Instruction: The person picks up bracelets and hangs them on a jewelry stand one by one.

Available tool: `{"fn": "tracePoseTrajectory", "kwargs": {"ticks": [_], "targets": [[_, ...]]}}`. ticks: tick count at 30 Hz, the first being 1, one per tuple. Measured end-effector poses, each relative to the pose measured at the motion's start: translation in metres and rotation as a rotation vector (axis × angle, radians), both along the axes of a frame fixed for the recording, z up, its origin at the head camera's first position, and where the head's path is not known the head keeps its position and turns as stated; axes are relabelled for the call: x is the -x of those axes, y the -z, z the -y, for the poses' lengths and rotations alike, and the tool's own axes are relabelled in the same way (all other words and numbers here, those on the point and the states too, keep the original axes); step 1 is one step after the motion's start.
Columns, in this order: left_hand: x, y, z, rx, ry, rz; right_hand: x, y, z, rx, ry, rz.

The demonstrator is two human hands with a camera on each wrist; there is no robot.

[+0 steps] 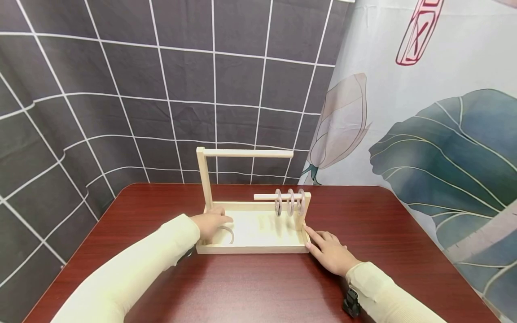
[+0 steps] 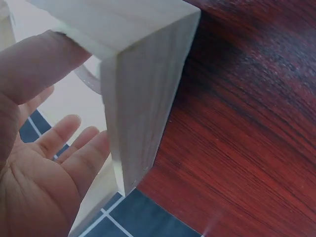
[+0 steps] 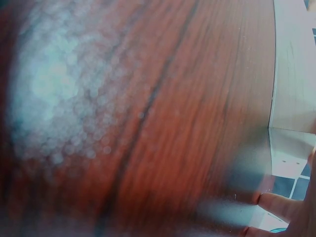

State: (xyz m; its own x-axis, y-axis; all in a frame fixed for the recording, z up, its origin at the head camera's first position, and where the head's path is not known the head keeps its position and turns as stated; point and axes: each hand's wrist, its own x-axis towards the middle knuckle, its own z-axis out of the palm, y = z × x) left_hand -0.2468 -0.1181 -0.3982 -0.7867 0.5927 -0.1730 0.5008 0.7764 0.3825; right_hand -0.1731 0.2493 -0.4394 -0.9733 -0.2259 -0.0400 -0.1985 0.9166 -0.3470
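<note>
A pale wooden tray [image 1: 254, 250] stands on the table, with a tall post at its left end and a shorter one at its right. My left hand [image 1: 209, 223] reaches over the tray's left end, beside a pale ring [image 1: 232, 234] lying on the tray floor. In the left wrist view the thumb [image 2: 44, 61] is extended near that ring, partly hidden by the tray wall [image 2: 140, 103], and the other fingers are spread loosely. At the tray's right end, my right hand [image 1: 332, 253] touches the outer wall with thumb and forefinger.
From the tall post a bare wooden bar [image 1: 248, 153] runs rightward. Three translucent rings [image 1: 280, 202] hang on the lower bar [image 1: 264, 197] from the short post. The red-brown table [image 1: 250, 287] extends around the tray. A dark grid-patterned cloth [image 1: 186, 76] hangs behind.
</note>
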Motion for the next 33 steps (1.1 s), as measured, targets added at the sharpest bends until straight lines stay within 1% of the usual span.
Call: {"fn": "tracePoseTrajectory", "kwargs": {"ticks": [1,4,7,8,10,12,15,19,22,28,33], "targets": [[0.000,0.001,0.000,-0.019,-0.013,0.020,0.000,0.000,0.000,0.001,0.000,0.001],[-0.002,0.001,0.000,-0.016,-0.021,0.031,-0.001,0.000,0.001,0.003,0.000,0.006],[-0.002,0.002,0.001,0.029,0.011,-0.005,-0.001,-0.001,0.001,0.004,0.001,0.012],[-0.002,0.003,0.001,0.060,0.030,-0.034,-0.001,-0.001,0.002,0.004,0.001,0.014],[-0.002,0.004,0.003,0.087,0.050,-0.060,-0.001,-0.001,0.002,0.007,0.002,0.016],[-0.002,0.005,0.004,0.097,0.062,-0.068,0.000,-0.001,0.003,0.009,0.000,0.017],[-0.003,0.004,0.005,0.099,0.059,-0.051,0.002,0.001,0.003,0.007,-0.005,0.014],[-0.003,0.002,0.005,0.116,0.073,-0.044,0.004,0.003,0.002,0.003,-0.010,0.008],[0.001,0.004,0.005,0.133,0.099,-0.055,0.004,0.004,0.001,0.001,-0.009,0.005],[0.010,0.012,0.005,0.139,0.133,-0.089,0.003,0.003,-0.001,0.005,0.000,0.006],[0.012,0.013,0.003,0.129,0.147,-0.078,0.002,0.003,-0.002,0.005,0.001,0.008]]}}
